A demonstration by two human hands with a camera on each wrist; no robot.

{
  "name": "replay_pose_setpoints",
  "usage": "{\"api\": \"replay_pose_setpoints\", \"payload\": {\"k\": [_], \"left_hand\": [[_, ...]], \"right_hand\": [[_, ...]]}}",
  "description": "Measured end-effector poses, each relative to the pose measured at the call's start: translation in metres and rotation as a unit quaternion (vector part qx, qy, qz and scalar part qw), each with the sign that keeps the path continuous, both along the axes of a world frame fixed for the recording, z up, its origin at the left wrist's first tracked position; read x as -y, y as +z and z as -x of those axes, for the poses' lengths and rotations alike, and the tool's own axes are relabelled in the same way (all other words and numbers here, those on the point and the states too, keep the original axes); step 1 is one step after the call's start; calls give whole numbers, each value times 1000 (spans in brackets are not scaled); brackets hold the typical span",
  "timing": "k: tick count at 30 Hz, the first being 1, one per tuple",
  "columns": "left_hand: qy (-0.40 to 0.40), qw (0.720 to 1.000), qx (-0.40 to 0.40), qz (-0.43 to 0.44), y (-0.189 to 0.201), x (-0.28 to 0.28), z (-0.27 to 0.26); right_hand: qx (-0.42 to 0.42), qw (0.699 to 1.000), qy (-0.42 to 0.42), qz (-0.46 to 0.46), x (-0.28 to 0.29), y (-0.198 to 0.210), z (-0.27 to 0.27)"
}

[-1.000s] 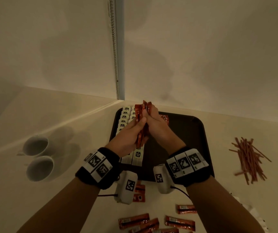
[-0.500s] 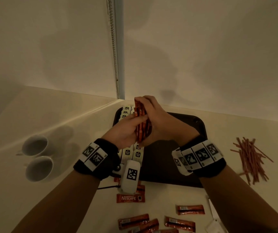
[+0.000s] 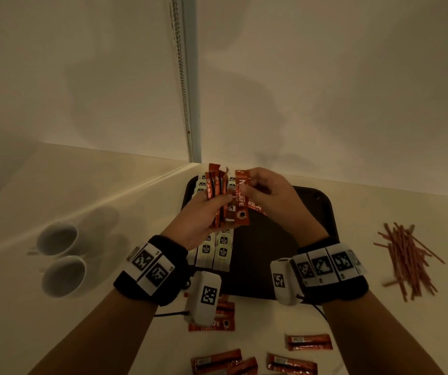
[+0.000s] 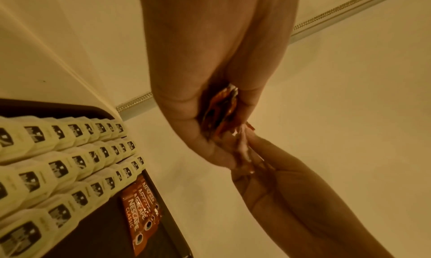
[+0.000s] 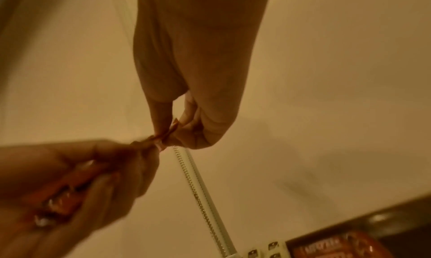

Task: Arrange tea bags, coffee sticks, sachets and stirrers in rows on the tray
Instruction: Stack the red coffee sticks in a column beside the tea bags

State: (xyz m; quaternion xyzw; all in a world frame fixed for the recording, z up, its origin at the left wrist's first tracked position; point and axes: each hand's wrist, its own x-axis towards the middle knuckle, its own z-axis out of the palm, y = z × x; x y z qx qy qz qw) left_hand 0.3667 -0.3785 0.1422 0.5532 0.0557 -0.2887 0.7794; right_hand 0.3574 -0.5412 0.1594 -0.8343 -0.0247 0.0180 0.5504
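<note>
Two cups [image 3: 60,255]; left hand [image 3: 198,217] grips several coffee sticks [image 3: 214,190].

The coffee sticks [image 3: 218,194] I hold are orange-red with white lettering. My tray [image 3: 269,255] is black, its tea bags [image 3: 214,253] white with black labels; the stirrers [image 3: 409,261] are reddish-brown.

A pale, smooth worktop [image 3: 87,201] meets two plain cream walls [image 3: 325,77] in a corner far beyond the hands. In that corner a white vertical rail [image 3: 190,104] goes up, with a thin bead chain [image 3: 181,77] beside it. The light is dim and warm, and soft shadows lie on the walls.
</note>
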Motion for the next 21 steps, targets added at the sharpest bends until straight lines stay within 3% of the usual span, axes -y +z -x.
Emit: {"api": "replay_pose_setpoints", "payload": {"k": [4,9,14,17,19,21], "left_hand": [[63,996,53,-35,-2,-3,-1],[60,984,147,-81,-1,-1,1],[62,972,186,-126,-3,1,4],[94,972,174,-124,-2,-2,4],[103,974,168,-108,1,-4,3],[87,978,166,-96,3,-5,2]], "right_hand": [[-58,982,-50,-171,5,2,4],[-38,969,-33,-243,2,0,5],[-89,937,-41,-336,-8,-5,5],[-110,956,-44,-269,-5,1,4],[-132,980,14,-149,-1,8,4],[-145,985,77,-57,0,12,4]]}}
